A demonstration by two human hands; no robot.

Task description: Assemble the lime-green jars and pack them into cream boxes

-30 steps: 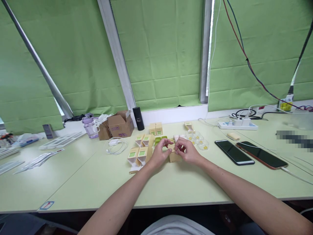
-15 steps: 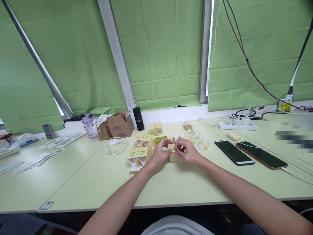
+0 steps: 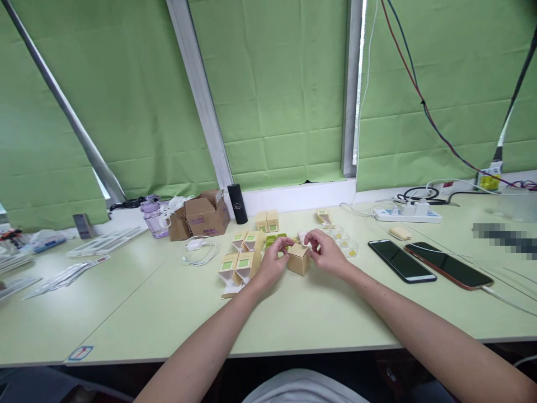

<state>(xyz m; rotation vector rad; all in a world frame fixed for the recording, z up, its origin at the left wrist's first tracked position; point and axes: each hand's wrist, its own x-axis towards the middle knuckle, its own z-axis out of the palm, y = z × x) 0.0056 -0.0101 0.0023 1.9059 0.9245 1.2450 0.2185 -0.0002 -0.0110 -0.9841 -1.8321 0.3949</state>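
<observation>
A small tan cardboard box (image 3: 298,262) stands on the table between my hands, its top flap lying nearly flat. My left hand (image 3: 274,261) holds its left side, fingertips at the upper left edge. At the upper right edge, my right hand (image 3: 326,253) grips the box with curled fingers. Left of it lie several unfolded boxes (image 3: 235,266) with green windows. Behind my hands sit green pieces (image 3: 282,240), partly hidden, and a clear tray (image 3: 346,244) with yellow items in round cups. Two finished-looking small boxes (image 3: 267,221) stand farther back.
Two phones (image 3: 401,261) and a white power strip (image 3: 408,214) with cables lie to the right. A brown carton (image 3: 207,214), a black cylinder (image 3: 238,204) and a purple bottle (image 3: 155,218) stand at the back left. A coiled white cable (image 3: 200,249) lies nearer.
My right hand has moved slightly up and right, off the top of the small box. The box's top and front now show more; my left hand has hardly moved.
</observation>
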